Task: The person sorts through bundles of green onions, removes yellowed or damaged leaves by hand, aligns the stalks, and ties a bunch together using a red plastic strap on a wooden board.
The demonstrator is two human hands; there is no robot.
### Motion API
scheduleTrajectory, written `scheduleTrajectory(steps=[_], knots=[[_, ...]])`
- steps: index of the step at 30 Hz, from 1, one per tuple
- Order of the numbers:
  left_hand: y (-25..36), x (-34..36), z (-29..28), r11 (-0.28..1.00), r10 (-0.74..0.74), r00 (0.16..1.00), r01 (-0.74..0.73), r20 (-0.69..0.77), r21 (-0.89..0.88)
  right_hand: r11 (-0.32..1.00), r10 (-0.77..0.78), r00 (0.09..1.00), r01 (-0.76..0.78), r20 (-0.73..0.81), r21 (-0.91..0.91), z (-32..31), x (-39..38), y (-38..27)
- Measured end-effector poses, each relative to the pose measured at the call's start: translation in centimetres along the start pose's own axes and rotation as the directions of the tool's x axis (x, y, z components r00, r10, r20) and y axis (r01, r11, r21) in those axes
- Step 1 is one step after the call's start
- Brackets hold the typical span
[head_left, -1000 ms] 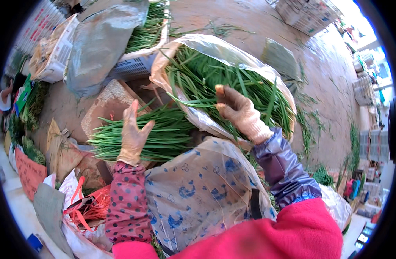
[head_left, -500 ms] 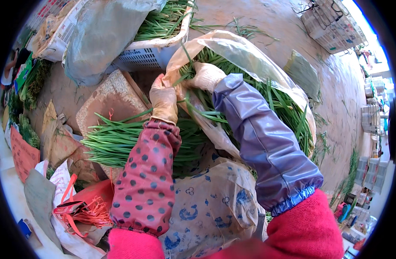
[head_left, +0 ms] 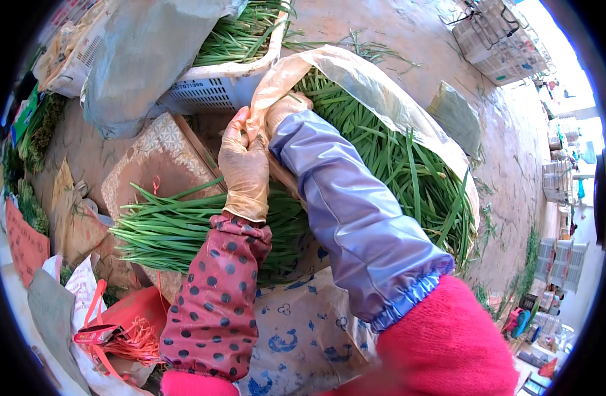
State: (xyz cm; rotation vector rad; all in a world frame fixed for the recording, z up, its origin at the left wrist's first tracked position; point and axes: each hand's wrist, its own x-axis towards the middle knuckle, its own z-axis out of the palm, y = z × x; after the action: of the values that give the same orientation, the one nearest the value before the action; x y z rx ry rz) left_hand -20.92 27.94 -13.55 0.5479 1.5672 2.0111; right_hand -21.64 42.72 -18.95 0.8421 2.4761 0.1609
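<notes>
A clear plastic bag lies with its mouth spread wide, packed with long green chives. In a thin yellowish glove, my left hand pinches the near left rim of the bag. My right hand, gloved too, reaches inside that same rim, against the chives. Its fingers are hidden by the bag and my blue sleeve. Beneath my left forearm a loose heap of chives rests, its leaf ends pointing left.
Behind the bag stands a white plastic crate of chives, partly covered by a grey sheet. A patterned board lies left of my hand. Red ties sit lower left. Stacked crates stand far right.
My right hand has moved left and down inside the bag's rim, and its forearm has swung left. My left hand still grips the rim, slightly lower. The whole view has shifted a little.
</notes>
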Motion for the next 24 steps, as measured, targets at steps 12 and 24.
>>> scheduleTrajectory(steps=[12, 24], knots=[[-0.3, 0.7, -2.5, 0.917, -0.157, 0.986, 0.123, 0.059, 0.38, 0.535, 0.337, 0.762, 0.328, -0.553, 0.778, -8.2, -18.0, 11.4], [2.0, -2.3, 8.6, 0.715, -0.05, 0.887, -0.289, 0.46, 0.636, -0.218, 0.32, 0.947, 0.087, -0.013, 0.972, -4.4, -18.7, 16.2]])
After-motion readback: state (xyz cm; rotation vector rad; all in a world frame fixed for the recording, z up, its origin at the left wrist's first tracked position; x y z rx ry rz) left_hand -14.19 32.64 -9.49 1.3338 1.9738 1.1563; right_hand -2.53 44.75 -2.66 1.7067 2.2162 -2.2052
